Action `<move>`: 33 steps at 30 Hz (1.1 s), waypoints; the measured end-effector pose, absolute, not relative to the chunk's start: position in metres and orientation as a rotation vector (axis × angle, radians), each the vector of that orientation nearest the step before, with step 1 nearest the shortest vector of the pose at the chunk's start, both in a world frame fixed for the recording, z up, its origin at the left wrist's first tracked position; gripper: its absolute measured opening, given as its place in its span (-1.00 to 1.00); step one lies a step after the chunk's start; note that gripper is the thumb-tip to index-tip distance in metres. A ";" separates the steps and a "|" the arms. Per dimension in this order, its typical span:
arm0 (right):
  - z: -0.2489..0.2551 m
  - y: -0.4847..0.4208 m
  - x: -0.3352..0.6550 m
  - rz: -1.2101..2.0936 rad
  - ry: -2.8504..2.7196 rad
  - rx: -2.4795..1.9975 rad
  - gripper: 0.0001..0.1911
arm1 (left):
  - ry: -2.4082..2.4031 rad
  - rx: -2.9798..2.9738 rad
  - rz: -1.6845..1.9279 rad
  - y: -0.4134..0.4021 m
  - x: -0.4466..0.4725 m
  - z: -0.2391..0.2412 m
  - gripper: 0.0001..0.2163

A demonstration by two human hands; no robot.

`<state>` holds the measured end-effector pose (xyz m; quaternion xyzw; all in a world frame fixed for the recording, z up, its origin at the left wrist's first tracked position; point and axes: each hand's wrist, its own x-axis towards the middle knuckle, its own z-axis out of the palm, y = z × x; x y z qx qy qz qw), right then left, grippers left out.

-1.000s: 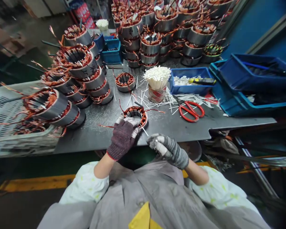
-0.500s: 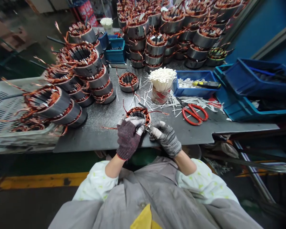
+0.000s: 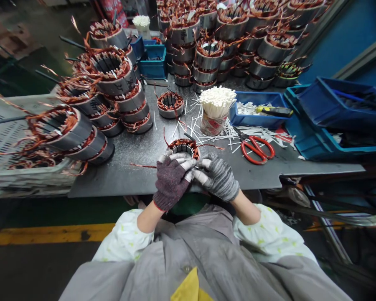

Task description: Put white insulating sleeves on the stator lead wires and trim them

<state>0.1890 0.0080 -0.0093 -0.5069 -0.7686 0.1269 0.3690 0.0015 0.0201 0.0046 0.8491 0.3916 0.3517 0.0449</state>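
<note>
A motor stator (image 3: 191, 146) with copper windings stands at the table's front edge, its loose copper leads sticking out to both sides. My left hand (image 3: 172, 180), in a dark maroon glove with white fingertips, is wrapped over its near left side. Against the near right side is my right hand (image 3: 222, 177), in a grey knitted glove, its fingers pinched together beside my left thumb. Whatever lies between those right fingertips is hidden. The stator's near wall is covered by both hands.
Red-handled scissors (image 3: 256, 149) lie right, by loose white sticks and a cup of white sticks (image 3: 213, 124). Another stator (image 3: 170, 110) sits behind. Stacked stators (image 3: 134, 109) rise left and at the back. Blue bins (image 3: 335, 144) stand right, a pale crate (image 3: 58, 177) left.
My right fingers have moved left and closer to my left thumb, over the stator's near rim. The small shiny bit seen between the hands earlier is now covered. The view has shifted slightly.
</note>
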 end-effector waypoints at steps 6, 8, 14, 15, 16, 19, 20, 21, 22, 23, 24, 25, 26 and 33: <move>0.000 0.000 0.200 0.298 -1.584 -1.220 -0.75 | 1.346 2.455 1.157 0.017 0.013 0.009 -0.84; 0.002 -0.002 0.211 0.344 -1.390 -1.163 -0.66 | 1.358 2.433 1.137 0.018 0.015 0.009 -0.86; 0.009 0.013 0.213 0.754 -1.729 -1.057 -0.68 | 1.323 2.518 1.046 0.017 0.006 0.004 -0.80; 0.008 0.015 0.209 0.821 -1.727 -1.046 -0.73 | 1.321 2.538 1.050 0.017 0.003 0.002 -0.80; 0.006 0.016 0.204 0.926 -1.680 -1.043 -0.76 | 1.330 2.557 1.053 0.016 0.000 0.001 -0.80; -0.005 0.007 0.193 1.360 -1.330 -1.056 -0.69 | 1.361 2.622 1.043 0.017 -0.007 -0.001 -0.83; -0.009 0.001 0.191 1.455 -1.208 -1.064 -0.65 | 1.348 2.644 1.035 0.018 -0.010 -0.001 -0.84; -0.010 -0.005 0.190 1.504 -1.122 -1.074 -0.64 | 1.330 2.662 1.030 0.019 -0.011 -0.001 -0.85; -0.010 -0.012 0.189 1.507 -1.076 -1.092 -0.64 | 1.307 2.671 1.024 0.021 -0.012 0.000 -0.86; -0.008 -0.017 0.190 1.478 -1.070 -1.117 -0.67 | 1.279 2.672 1.009 0.022 -0.012 0.001 -0.86; -0.003 -0.020 0.191 1.437 -1.097 -1.146 -0.70 | 1.248 2.668 0.987 0.022 -0.012 0.002 -0.86; 0.002 -0.020 0.192 1.386 -1.143 -1.177 -0.72 | 1.215 2.664 0.966 0.021 -0.011 0.003 -0.86; 0.008 -0.018 0.192 1.324 -1.197 -1.206 -0.74 | 1.178 2.662 0.949 0.020 -0.010 0.004 -0.85; 0.017 0.014 0.199 0.871 -1.296 -1.257 -0.68 | 1.208 2.724 0.978 -0.004 -0.005 0.003 -0.81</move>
